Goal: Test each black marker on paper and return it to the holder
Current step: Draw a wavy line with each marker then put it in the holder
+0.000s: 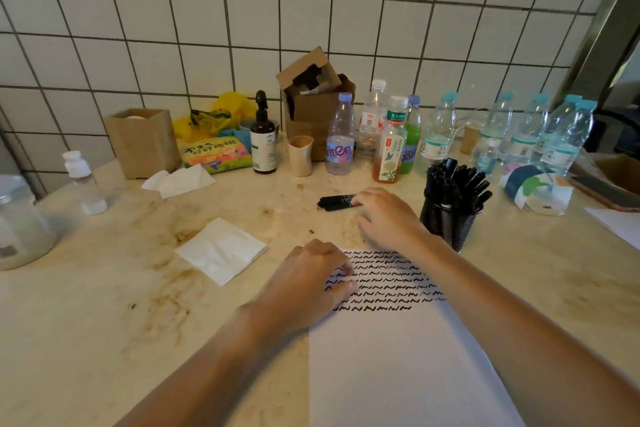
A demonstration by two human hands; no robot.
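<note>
A white sheet of paper (398, 367) lies in front of me, its upper part covered with rows of black squiggles. My left hand (308, 279) rests on the sheet's upper left corner, fingers curled loosely, holding nothing I can see. A small pile of black markers (334, 202) lies on the table beyond the paper. My right hand (386, 217) reaches to that pile, and its fingertips touch the markers' right end. A black mesh holder (450, 222) packed with several black markers stands just right of my right hand.
A folded napkin (221, 250) lies left of the paper. Along the tiled wall stand several plastic bottles (341, 135), a pump bottle (263, 139), a paper cup (300, 155), cardboard boxes (317, 107) and a snack bag (216, 154). A jar (20, 222) sits far left.
</note>
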